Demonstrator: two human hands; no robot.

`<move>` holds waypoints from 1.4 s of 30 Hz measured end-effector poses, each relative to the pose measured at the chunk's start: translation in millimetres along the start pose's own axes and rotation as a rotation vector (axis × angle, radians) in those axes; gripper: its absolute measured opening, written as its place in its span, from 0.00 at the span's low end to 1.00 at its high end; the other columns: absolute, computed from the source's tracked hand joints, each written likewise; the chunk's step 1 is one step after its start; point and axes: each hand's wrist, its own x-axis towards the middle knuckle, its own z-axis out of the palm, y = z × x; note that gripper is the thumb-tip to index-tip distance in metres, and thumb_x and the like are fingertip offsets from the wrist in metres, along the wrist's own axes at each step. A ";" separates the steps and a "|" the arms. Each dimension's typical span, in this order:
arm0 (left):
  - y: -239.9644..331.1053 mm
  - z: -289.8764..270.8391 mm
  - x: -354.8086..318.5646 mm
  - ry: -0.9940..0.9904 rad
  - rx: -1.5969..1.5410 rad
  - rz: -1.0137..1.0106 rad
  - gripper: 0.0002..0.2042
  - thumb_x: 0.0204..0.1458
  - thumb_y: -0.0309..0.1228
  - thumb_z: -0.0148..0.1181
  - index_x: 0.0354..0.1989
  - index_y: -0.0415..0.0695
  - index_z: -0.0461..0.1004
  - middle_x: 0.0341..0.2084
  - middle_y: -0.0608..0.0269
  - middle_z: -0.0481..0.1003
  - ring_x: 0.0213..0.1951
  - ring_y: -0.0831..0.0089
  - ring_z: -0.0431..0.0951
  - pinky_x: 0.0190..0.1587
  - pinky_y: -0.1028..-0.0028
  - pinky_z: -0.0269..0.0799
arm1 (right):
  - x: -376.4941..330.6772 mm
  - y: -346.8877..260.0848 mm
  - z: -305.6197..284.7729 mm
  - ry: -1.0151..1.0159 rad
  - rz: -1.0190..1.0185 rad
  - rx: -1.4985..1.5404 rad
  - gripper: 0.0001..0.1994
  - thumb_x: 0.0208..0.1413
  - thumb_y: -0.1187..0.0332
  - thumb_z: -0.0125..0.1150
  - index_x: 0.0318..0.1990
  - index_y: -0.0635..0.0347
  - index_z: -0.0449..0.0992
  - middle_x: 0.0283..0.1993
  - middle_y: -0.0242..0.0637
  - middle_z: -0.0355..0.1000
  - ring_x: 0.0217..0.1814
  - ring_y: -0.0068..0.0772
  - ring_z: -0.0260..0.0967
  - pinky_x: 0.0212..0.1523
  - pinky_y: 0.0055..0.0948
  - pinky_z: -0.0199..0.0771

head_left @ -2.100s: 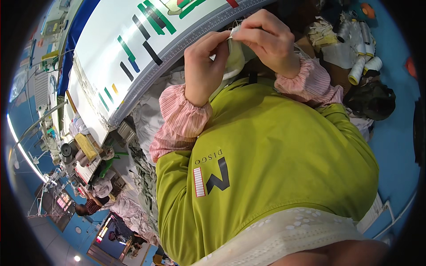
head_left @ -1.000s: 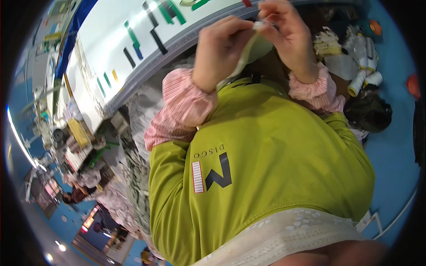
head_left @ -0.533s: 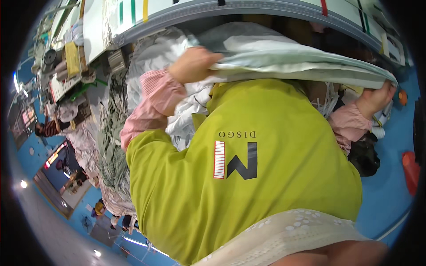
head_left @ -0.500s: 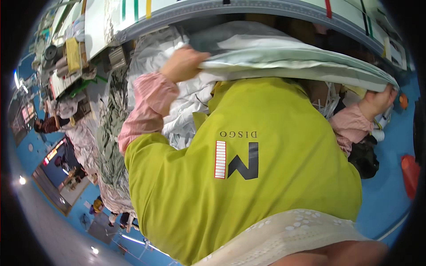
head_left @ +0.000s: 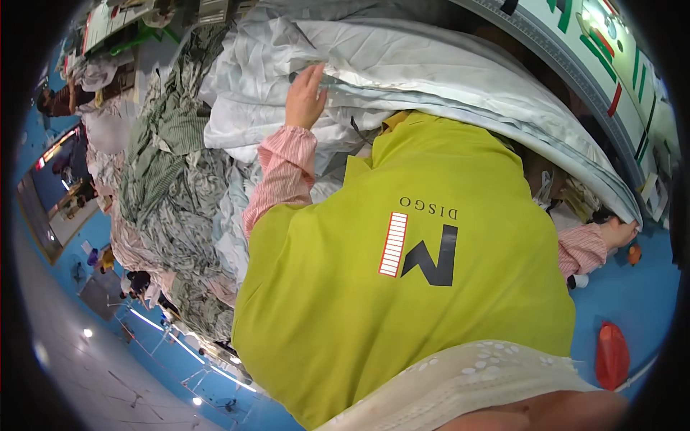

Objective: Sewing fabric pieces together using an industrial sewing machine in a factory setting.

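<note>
- Head view: the left hand (head_left: 305,97) lies flat, fingers together, on the pale sheet (head_left: 431,72), which is draped over the person's front; the palm seems to steady that end.
- Far to its right, the right hand (head_left: 619,233) is closed, pinching the sheet's edge, apparently to keep the cloth stretched between both hands.
- Left of the left hand, a heap of patterned fabric (head_left: 169,194) is piled.
- Beyond the right hand runs the desk (head_left: 575,72).

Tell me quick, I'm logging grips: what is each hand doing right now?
Left hand: open, fingers flat on the pale sheet.
Right hand: closed, gripping the far edge of the same sheet.
</note>
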 end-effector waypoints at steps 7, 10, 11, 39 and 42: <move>-56.0 -11.2 6.0 0.320 0.099 -0.236 0.21 0.42 0.22 0.64 0.48 0.45 0.72 0.43 0.54 0.71 0.48 0.53 0.72 0.50 0.61 0.69 | -6.3 -22.0 18.1 -0.049 -0.056 0.058 0.14 0.54 0.69 0.65 0.43 0.69 0.70 0.44 0.50 0.74 0.42 0.46 0.75 0.40 0.40 0.81; -79.3 -5.8 14.6 0.329 0.269 -0.251 0.18 0.43 0.22 0.63 0.46 0.46 0.73 0.43 0.55 0.72 0.47 0.54 0.72 0.50 0.61 0.69 | 1.9 -21.0 16.5 -0.033 -0.067 0.068 0.14 0.54 0.70 0.65 0.43 0.69 0.71 0.44 0.50 0.74 0.42 0.45 0.75 0.40 0.41 0.81; -89.0 -7.8 22.4 0.290 0.191 -0.246 0.17 0.43 0.22 0.62 0.45 0.46 0.75 0.41 0.56 0.74 0.46 0.56 0.73 0.50 0.62 0.69 | 4.6 -21.4 15.5 -0.004 -0.056 0.061 0.13 0.53 0.71 0.65 0.42 0.69 0.71 0.44 0.50 0.74 0.42 0.45 0.75 0.40 0.41 0.81; -130.6 14.6 39.1 0.260 0.300 -0.180 0.20 0.41 0.31 0.63 0.47 0.50 0.78 0.48 0.57 0.76 0.49 0.57 0.75 0.48 0.61 0.71 | -12.4 -37.6 27.4 -0.009 -0.088 -0.012 0.15 0.61 0.68 0.58 0.50 0.71 0.71 0.48 0.50 0.74 0.44 0.45 0.74 0.42 0.40 0.80; -161.2 -8.4 51.2 0.324 0.181 -0.500 0.14 0.40 0.26 0.58 0.37 0.46 0.82 0.30 0.51 0.79 0.34 0.54 0.79 0.39 0.61 0.74 | 5.9 -31.9 15.1 -0.021 -0.074 -0.039 0.15 0.61 0.69 0.56 0.50 0.71 0.71 0.49 0.50 0.73 0.45 0.46 0.74 0.43 0.41 0.79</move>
